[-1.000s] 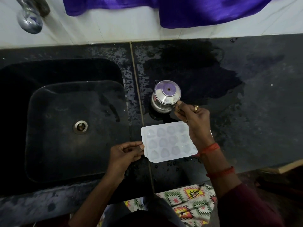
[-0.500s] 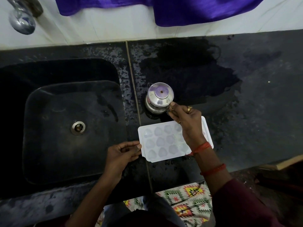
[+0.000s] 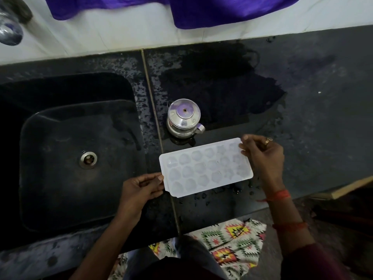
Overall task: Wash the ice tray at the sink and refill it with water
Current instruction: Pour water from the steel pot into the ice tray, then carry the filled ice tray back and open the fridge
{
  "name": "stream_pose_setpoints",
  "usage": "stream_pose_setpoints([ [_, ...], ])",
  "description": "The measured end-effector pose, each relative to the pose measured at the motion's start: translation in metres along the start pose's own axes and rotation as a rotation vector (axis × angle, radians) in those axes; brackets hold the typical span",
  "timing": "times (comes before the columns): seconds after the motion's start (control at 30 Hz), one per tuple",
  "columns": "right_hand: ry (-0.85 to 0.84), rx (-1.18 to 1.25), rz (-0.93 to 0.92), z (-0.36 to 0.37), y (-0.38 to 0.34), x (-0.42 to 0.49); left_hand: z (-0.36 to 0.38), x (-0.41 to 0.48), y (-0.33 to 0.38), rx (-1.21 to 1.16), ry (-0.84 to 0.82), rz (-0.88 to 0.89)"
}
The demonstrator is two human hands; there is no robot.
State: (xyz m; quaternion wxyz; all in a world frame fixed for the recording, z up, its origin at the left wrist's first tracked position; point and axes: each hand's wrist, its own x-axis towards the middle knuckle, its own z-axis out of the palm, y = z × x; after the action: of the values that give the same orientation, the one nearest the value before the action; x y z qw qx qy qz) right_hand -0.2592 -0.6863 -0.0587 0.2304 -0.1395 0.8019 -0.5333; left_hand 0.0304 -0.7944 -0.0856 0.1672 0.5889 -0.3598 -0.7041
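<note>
Head view, looking down on a dark stone table (image 3: 314, 122) with a black sink (image 3: 60, 188) set in its left part; round metal drain (image 3: 88, 159) in the basin floor. The ice tray (image 3: 205, 167) is white and translucent with three rows of rounded cells. It lies over the table just right of the sink, long axis left to right, right end angled slightly away from the person. Whether it rests on the surface or is lifted off it cannot be told, nor whether the cells hold water. The left grip (image 3: 141, 188) pinches the tray's left short edge, thumb on top and fingers curled beneath. The right grip (image 3: 264, 156) pinches the far right corner between thumb and fingertips; a ring (image 3: 268, 140) is on one finger and a red thread band (image 3: 280, 195) on the wrist. A small lidded steel jug (image 3: 183, 118) stands upright just beyond the tray, apart from both grips, handle toward the right. A large dark wet patch (image 3: 222, 87) spreads behind and right of the jug, and water droplets (image 3: 201, 196) dot the table at the tray's near edge. A shiny tap (image 3: 10, 31) shows at the upper left above the sink. Purple cloth (image 3: 222, 11) hangs against the white wall behind. Patterned fabric (image 3: 232, 241) is visible below the table's front edge.
</note>
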Motion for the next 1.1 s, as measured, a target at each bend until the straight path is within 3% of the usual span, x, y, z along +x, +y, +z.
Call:
stream_pose_setpoints([
  [0.17,0.13,-0.27,-0.029,-0.027,0.025,0.002,0.006,-0.003,0.003,-0.028,0.02,0.008],
  [0.33,-0.028,-0.253,0.08,-0.033,0.043,0.005,0.013,-0.007,0.005,-0.038,0.02,0.032],
  [0.47,-0.12,-0.324,0.043,-0.028,0.038,0.0,0.015,-0.009,0.004,-0.056,0.023,0.059],
  [1.1,-0.241,-0.056,0.092,-0.032,0.053,0.0,0.021,-0.009,0.002,-0.036,0.105,0.084],
])
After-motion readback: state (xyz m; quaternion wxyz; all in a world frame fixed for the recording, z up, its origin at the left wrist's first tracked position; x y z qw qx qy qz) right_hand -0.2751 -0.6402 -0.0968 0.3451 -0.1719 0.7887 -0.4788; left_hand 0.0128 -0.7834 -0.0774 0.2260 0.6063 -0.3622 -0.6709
